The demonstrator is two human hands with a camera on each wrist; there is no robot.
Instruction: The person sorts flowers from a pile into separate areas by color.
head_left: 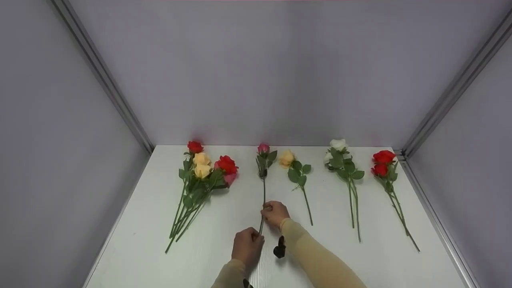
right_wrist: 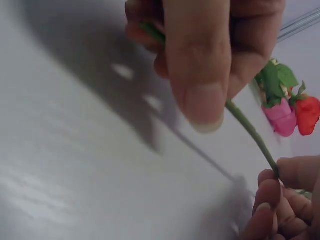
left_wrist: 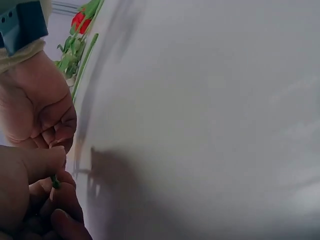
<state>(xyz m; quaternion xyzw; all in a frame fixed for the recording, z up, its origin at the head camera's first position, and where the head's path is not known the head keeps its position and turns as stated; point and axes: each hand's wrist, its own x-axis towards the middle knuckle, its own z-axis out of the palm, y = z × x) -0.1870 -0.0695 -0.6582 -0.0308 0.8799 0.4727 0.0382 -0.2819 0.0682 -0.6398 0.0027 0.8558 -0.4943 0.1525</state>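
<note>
A single pink rose (head_left: 263, 149) with dark green leaves lies centrally, its bloom toward the back wall and its long stem (head_left: 264, 188) running toward the person. My left hand (head_left: 247, 245) pinches the stem near its lower end. Farther up, my right hand (head_left: 276, 214) pinches the same stem between thumb and fingertips. The green cut end (left_wrist: 55, 183) pokes out from the left fingers in the left wrist view. In the right wrist view, a bare length of stem (right_wrist: 251, 131) spans the gap between both hands and casts a shadow on the table.
Left on the white table (head_left: 144, 224) lies a bunch of red, yellow and pink roses (head_left: 202, 172). To the right are a yellow rose (head_left: 287, 159), white roses (head_left: 339, 145) and red roses (head_left: 383, 157). Grey panels (head_left: 256, 72) enclose the table's back and sides.
</note>
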